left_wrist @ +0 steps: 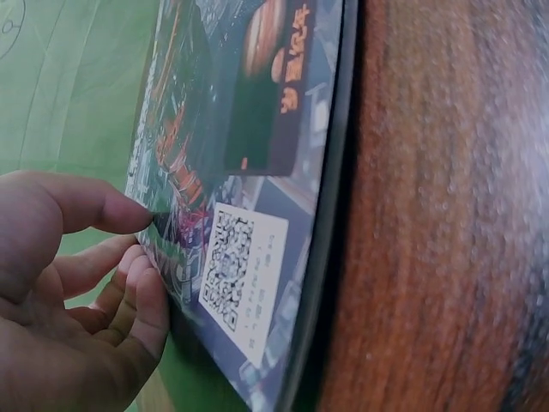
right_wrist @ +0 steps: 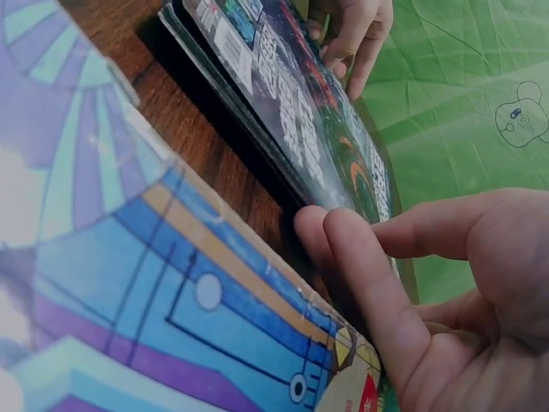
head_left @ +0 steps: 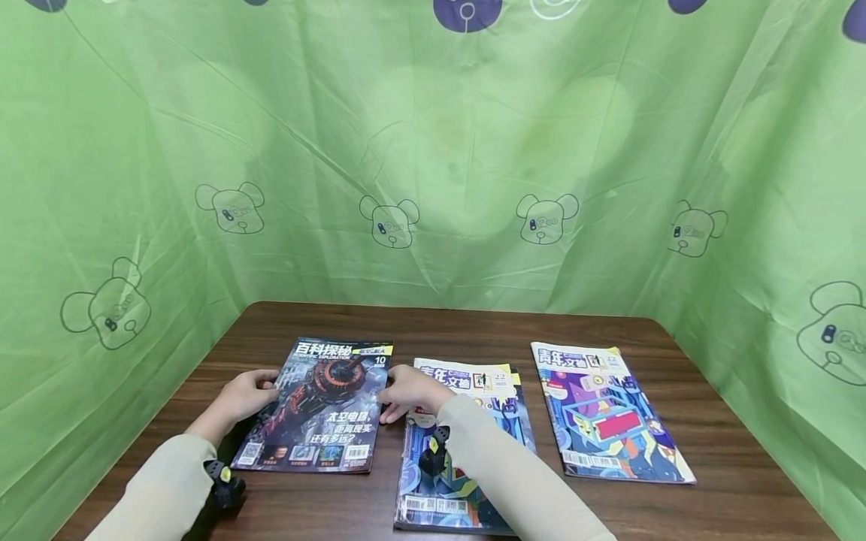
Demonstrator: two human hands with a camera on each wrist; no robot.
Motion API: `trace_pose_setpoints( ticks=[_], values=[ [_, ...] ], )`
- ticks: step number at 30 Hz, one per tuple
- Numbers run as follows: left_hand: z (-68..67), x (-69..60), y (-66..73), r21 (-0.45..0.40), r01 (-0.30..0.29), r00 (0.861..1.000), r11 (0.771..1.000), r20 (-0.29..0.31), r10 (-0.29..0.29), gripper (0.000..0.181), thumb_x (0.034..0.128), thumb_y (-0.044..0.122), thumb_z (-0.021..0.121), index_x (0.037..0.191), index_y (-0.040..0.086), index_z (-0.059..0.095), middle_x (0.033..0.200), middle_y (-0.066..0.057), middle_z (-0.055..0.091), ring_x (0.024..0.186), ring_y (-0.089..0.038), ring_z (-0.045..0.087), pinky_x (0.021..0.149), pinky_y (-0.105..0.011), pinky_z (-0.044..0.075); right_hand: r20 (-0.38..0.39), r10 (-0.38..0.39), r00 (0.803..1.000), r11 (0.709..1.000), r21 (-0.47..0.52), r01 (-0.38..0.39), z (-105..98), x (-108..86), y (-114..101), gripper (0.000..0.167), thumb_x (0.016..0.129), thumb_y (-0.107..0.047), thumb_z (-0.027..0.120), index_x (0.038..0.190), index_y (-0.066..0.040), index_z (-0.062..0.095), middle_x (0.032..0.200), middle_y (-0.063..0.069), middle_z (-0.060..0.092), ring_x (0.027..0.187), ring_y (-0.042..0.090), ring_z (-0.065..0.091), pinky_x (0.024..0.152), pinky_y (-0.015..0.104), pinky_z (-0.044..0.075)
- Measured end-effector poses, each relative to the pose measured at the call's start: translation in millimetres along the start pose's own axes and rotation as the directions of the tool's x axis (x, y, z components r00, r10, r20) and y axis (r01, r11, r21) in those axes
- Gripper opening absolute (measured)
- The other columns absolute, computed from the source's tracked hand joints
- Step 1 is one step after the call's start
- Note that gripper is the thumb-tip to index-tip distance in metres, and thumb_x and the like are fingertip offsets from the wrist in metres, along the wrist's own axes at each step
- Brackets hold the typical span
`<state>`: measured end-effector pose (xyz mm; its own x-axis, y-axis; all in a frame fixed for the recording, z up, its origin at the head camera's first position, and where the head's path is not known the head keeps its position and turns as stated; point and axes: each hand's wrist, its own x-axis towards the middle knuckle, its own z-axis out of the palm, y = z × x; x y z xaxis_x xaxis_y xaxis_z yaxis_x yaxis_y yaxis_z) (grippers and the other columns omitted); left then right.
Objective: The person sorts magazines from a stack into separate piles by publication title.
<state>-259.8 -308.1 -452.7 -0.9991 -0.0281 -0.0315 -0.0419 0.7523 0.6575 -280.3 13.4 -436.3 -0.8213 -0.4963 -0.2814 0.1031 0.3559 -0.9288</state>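
A dark science magazine [head_left: 325,406] with a red-and-black machine on its cover lies on the left part of the table. My left hand [head_left: 246,394] pinches its left edge; in the left wrist view the thumb [left_wrist: 111,209] meets the cover edge and the other fingers curl at the side. My right hand [head_left: 413,391] grips the opposite edge, thumb and fingertips against it. Under the top cover, the right wrist view shows a second dark layer [right_wrist: 193,51]. Beneath my right forearm lies a colourful stack of magazines [head_left: 433,458], partly hidden by the sleeve.
Another colourful magazine [head_left: 609,413] lies by itself on the right side of the brown wooden table [head_left: 460,323]. Green curtains [head_left: 460,150] with bear drawings hang behind the table and along both sides.
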Motion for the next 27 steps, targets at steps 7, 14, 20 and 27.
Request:
trace_pose_setpoints(
  ticks=[7,14,20,27],
  values=[
    [1.7,0.9,-2.4,0.007,-0.006,1.0,1.0,-0.012,0.006,0.057,0.0869,0.012,0.066,0.136,-0.014,0.05,0.103,-0.017,0.063,0.097,-0.032,0.057,0.084,-0.042,0.047,0.0,-0.009,1.0,1.0,-0.002,0.009,-1.3,-2.0,-2.7,0.071,0.092,0.003,0.059,0.149,0.018,0.021,0.093,0.025,0.066,0.074,0.035,0.072,0.062,0.032,0.062],
    [1.4,-1.9,-0.2,-0.002,-0.024,0.999,1.0,-0.045,0.024,0.056,0.0872,0.012,0.065,0.136,-0.011,0.051,0.115,-0.028,0.062,0.105,-0.04,0.058,0.091,-0.052,0.048,0.007,-0.04,0.999,0.999,-0.004,0.04,-4.5,-4.6,-2.5,0.066,0.091,0.002,0.062,0.148,0.014,0.03,0.111,0.03,0.062,0.075,0.034,0.072,0.063,0.033,0.062],
    [2.4,-3.5,4.7,-0.018,-0.049,0.995,0.999,-0.089,0.047,0.054,0.0892,0.013,0.064,0.137,-0.009,0.052,0.116,-0.027,0.062,0.106,-0.04,0.058,0.088,-0.046,0.049,0.018,-0.073,0.997,0.997,0.01,0.073,-9.6,-9.4,-0.1,0.059,0.093,-0.002,0.064,0.144,0.012,0.037,0.113,0.028,0.062,0.073,0.032,0.071,0.063,0.035,0.062],
    [2.8,-7.5,14.8,-0.071,-0.06,0.995,0.996,-0.089,0.054,0.053,0.093,0.013,0.063,0.139,-0.008,0.049,0.119,-0.028,0.06,0.107,-0.041,0.059,0.083,-0.043,0.051,0.053,-0.115,0.992,0.993,-0.011,0.116,-16.6,-16.5,4.6,0.051,0.097,-0.006,0.06,0.141,0.012,0.041,0.1,0.026,0.066,0.072,0.028,0.07,0.063,0.036,0.062]
  ],
)
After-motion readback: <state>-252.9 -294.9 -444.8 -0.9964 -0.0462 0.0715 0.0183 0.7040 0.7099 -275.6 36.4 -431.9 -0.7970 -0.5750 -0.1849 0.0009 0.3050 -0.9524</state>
